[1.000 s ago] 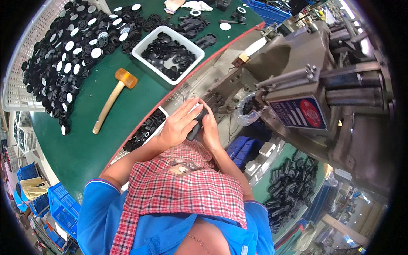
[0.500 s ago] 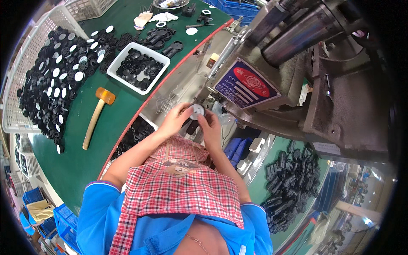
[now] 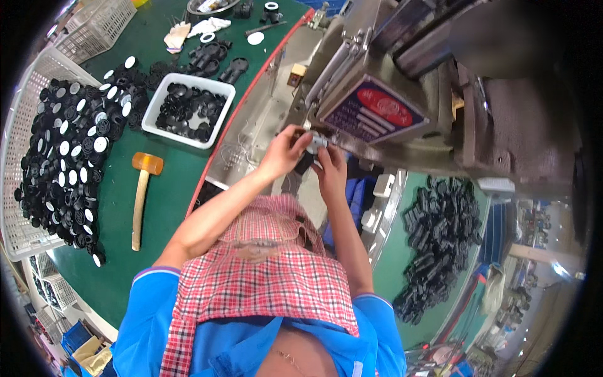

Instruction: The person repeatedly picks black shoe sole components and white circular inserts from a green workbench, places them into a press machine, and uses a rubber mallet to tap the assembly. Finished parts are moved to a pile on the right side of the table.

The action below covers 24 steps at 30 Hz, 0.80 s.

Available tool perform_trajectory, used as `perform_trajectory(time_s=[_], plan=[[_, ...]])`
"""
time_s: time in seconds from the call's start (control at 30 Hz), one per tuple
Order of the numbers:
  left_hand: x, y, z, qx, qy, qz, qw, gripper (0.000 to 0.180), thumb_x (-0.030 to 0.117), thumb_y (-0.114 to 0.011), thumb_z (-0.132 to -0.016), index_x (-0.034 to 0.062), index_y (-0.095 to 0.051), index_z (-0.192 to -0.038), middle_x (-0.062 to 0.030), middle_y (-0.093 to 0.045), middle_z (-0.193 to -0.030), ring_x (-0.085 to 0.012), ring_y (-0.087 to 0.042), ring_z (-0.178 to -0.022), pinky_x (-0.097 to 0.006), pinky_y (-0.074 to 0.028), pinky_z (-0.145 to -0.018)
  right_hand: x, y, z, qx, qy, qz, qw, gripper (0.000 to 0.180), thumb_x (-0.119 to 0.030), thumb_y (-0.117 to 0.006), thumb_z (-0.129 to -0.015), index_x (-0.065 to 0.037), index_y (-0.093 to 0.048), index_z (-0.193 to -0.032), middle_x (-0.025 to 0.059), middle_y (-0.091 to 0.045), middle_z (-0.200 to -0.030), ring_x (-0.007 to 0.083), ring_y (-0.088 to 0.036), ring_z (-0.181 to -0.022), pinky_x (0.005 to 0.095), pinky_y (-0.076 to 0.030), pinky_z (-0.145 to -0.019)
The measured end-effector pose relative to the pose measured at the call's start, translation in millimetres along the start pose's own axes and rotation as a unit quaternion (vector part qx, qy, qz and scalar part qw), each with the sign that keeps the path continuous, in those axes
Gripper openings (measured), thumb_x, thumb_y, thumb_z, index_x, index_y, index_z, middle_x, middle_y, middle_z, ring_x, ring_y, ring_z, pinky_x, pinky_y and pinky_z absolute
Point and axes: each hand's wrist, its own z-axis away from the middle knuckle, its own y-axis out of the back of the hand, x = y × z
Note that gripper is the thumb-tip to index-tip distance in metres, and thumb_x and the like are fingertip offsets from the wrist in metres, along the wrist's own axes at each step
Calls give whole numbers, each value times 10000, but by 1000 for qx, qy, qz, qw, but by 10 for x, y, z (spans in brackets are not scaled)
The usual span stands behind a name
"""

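Two hands work at a machine beside a green table.

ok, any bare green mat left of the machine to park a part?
Yes: the green mat is bare around the wooden mallet, between the white tray of black parts and the table's near edge. It is crowded further left, where black-and-white discs fill the basket. Both hands, left hand and right hand, meet at the press.

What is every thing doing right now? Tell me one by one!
left hand: gripping a small part at the machine.
right hand: gripping the same small part.
mallet: lying flat, untouched.
white tray: filled with black parts.
basket: heaped with black and white parts.
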Motion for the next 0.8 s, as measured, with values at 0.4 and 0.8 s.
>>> perform_trajectory(time_s=[0.4,0.8], plan=[[-191,285,298,-53,-24,-191,980,367,258,-616,-899,-32,-595,-1123,-254,-656,-971,-405,-633,-953,-442,-491,-817,169,-10,-140,-4,-65,7,998,384,-305,-609,-950,-20,-528,-1195,75,-599,-1056,186,-647,-872,324,-558,-741],[-223,183,286,-14,-60,-273,960,321,243,-645,-865,6,-645,-1082,-230,-657,-901,-416,-633,-857,-475,-504,-735,780,717,-1167,71,312,590,741,230,-206,-580,-917,-7,-666,-991,218,-670,-956,394,-640,-888,416,-507,-775]])
